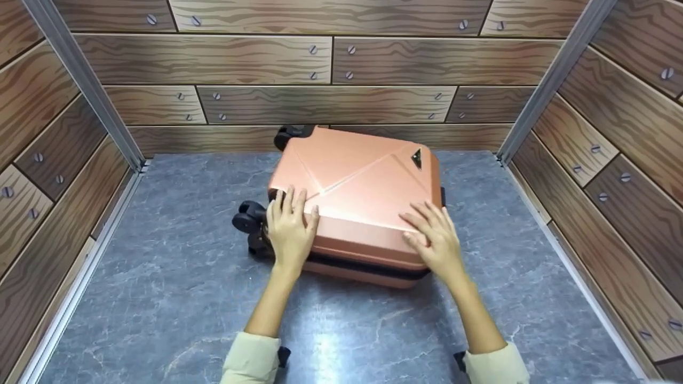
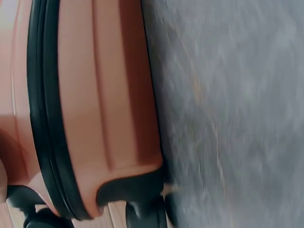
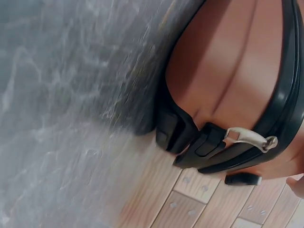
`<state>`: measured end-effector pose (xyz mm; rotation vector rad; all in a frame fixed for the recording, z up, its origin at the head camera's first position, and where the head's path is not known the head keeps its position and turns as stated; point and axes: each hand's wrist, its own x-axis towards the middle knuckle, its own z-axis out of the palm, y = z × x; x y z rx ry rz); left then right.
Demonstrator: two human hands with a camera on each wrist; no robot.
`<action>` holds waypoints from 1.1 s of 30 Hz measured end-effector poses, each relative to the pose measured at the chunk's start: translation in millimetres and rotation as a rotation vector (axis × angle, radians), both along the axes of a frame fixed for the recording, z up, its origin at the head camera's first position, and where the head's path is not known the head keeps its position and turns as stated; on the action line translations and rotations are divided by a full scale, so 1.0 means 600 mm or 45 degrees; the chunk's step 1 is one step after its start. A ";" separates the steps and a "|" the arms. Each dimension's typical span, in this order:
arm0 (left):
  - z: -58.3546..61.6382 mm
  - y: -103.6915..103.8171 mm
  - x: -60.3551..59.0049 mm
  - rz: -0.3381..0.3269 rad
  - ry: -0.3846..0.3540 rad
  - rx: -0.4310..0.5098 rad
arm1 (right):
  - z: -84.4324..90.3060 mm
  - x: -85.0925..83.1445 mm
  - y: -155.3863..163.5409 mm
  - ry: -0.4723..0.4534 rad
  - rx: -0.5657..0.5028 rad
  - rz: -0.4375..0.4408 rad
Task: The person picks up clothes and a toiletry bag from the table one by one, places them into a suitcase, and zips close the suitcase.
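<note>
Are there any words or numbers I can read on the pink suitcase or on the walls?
No words or numbers can be read anywhere.
Suitcase: it carries one small dark triangular badge near its far right corner; whatever is on it is too small to read.
Zip pull: plain, no lettering shows in the right wrist view.
Walls: only printed wood planks and screw heads, no text.
Both hands, left hand and right hand, rest flat on the suitcase.
</note>
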<state>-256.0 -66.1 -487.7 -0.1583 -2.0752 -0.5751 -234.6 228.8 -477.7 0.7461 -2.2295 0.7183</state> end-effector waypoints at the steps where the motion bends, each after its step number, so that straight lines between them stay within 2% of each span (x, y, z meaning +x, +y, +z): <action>1: -0.001 0.005 0.003 0.014 -0.001 0.002 | 0.000 -0.006 0.004 -0.018 -0.018 -0.006; 8: -0.003 0.030 0.025 0.104 -0.005 -0.022 | 0.000 -0.038 0.023 -0.148 -0.132 -0.029; 13: -0.006 0.038 0.035 0.100 -0.010 -0.084 | 0.000 -0.052 0.031 -0.199 -0.218 -0.042; 18: -0.009 0.037 0.039 0.081 0.003 -0.126 | -0.003 -0.052 0.028 -0.214 -0.295 -0.039; 23: -0.011 0.029 0.043 0.027 -0.003 -0.172 | -0.007 -0.044 0.020 -0.242 -0.376 -0.054; 27: -0.007 0.015 0.042 -0.067 -0.025 -0.267 | -0.006 -0.029 0.019 -0.324 -0.463 -0.037; 30: 0.000 0.001 0.039 -0.149 -0.016 -0.351 | 0.011 -0.003 0.017 -0.389 -0.621 -0.002; 33: 0.008 -0.012 0.035 -0.200 -0.004 -0.425 | 0.013 0.017 0.024 -0.450 -0.861 0.016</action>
